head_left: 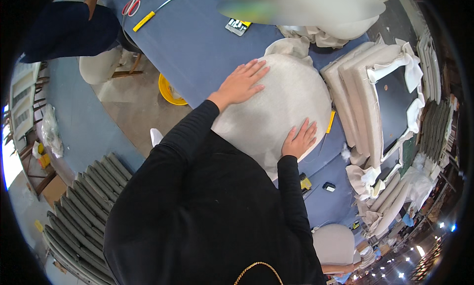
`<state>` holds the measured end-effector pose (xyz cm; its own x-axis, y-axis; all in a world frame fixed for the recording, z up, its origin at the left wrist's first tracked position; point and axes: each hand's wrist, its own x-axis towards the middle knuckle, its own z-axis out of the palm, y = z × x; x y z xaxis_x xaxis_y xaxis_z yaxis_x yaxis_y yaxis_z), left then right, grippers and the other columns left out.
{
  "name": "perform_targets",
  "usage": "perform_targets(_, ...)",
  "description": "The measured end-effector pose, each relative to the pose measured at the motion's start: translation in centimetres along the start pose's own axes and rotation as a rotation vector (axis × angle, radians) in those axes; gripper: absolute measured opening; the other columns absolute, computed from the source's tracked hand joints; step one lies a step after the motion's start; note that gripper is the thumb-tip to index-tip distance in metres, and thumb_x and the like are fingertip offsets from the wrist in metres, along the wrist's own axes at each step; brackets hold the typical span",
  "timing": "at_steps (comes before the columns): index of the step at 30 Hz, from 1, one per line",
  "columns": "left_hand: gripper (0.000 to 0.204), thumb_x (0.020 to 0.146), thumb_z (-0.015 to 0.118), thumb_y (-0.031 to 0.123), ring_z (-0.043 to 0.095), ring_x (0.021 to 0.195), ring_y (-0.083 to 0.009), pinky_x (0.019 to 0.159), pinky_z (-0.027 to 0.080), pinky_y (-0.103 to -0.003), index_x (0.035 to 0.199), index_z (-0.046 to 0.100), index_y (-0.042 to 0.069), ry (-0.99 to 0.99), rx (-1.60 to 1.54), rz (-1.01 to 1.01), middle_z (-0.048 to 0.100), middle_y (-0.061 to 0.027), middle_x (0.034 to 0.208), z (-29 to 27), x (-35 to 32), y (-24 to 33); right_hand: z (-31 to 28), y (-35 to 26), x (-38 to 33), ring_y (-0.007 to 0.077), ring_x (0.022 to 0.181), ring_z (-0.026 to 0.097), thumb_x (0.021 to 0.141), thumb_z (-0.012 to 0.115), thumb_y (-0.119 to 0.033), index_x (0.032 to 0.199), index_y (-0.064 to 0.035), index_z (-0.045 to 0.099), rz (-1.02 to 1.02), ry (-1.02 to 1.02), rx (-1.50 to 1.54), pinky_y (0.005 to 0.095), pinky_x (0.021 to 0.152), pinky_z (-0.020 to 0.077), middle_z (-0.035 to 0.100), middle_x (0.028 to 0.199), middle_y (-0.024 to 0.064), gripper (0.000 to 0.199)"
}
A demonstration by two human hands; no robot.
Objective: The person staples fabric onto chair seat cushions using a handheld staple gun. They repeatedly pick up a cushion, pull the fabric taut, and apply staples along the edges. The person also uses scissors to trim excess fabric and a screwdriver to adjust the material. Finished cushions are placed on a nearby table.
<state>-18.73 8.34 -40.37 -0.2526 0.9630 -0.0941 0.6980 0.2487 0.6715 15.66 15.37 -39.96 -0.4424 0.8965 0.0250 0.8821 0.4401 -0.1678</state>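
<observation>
In front of me on the blue-covered table (185, 53) lies a rounded, light beige fabric-covered cushion (284, 95), with loose cloth bunched at its far end. My left hand (242, 83) rests flat on its upper left part, fingers spread and pointing away to the right. On its right side, close to the edge, my right hand (300, 138) lies with fingers spread. Neither hand grips anything. A yellow-handled tool (330, 121) sticks out beside the cushion's right edge, partly hidden.
Stacked beige padded panels (363, 95) stand to the right. Red-handled scissors (131, 6) and a yellow-handled screwdriver-like tool (144, 21) lie at far left. A yellow basin (170, 90) sits below the table edge. Grey cushions (84, 201) are stacked lower left. Another person (74, 31) stands far left.
</observation>
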Motion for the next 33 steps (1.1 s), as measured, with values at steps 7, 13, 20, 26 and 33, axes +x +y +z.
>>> perform_targets(7,0.083,0.118,0.027,0.064,0.011,0.172,-0.0309,0.139,0.013,-0.044,0.177,0.019,0.006,-0.161,-0.787,-0.154,0.015,-0.0152,0.186,-1.2,4.8,-3.6,-0.4,-0.4,1.0,0.0403,0.166,0.028,0.106,0.06,-0.033,0.171,-0.0129,0.04,-0.016,0.0,0.034,0.0644,0.133,0.0134,0.032,0.179,0.0208,0.072)
perform_targets(13,0.078,0.119,0.033,0.054,0.013,0.172,-0.0297,0.138,0.014,-0.04,0.177,0.018,0.003,-0.072,-0.568,-0.124,0.015,-0.0159,0.186,-0.3,1.1,-3.9,-0.8,5.0,-2.8,0.0384,0.155,0.044,0.106,0.069,-0.033,0.166,0.0011,0.038,0.198,0.245,0.482,0.049,0.13,0.0298,0.048,0.167,0.0229,0.075)
perform_targets(20,0.075,0.12,0.031,0.052,0.026,0.168,-0.0295,0.137,0.018,-0.04,0.176,0.023,0.003,-0.209,-0.597,-0.358,0.028,-0.014,0.183,-3.5,-16.3,-4.4,1.1,11.2,-10.0,0.0209,0.129,0.063,0.111,0.066,-0.051,0.156,0.0016,0.053,0.973,-0.261,1.161,0.0368,0.107,0.0498,0.067,0.141,0.012,0.07)
perform_targets(26,0.083,0.119,0.023,0.063,0.036,0.163,-0.0253,0.136,0.024,-0.04,0.172,0.033,-0.001,-0.057,-1.126,-0.604,0.043,-0.0131,0.175,-1.5,-23.4,-7.6,-10.5,7.1,-7.4,0.0055,0.1,0.063,0.107,0.072,-0.048,0.145,-0.0047,0.063,0.805,-0.127,1.175,0.0257,0.076,0.0453,0.073,0.12,-0.002,0.058)
perform_targets(33,0.085,0.118,0.024,0.065,0.047,0.156,-0.0255,0.134,0.029,-0.039,0.168,0.041,-0.003,0.071,-1.271,-0.718,0.051,-0.0126,0.169,-1.5,-23.0,-8.4,-15.1,3.5,-9.0,0.0052,0.1,0.063,0.107,0.073,-0.045,0.145,-0.0074,0.065,0.747,-0.093,1.239,0.0252,0.079,0.0459,0.073,0.12,-0.0048,0.054)
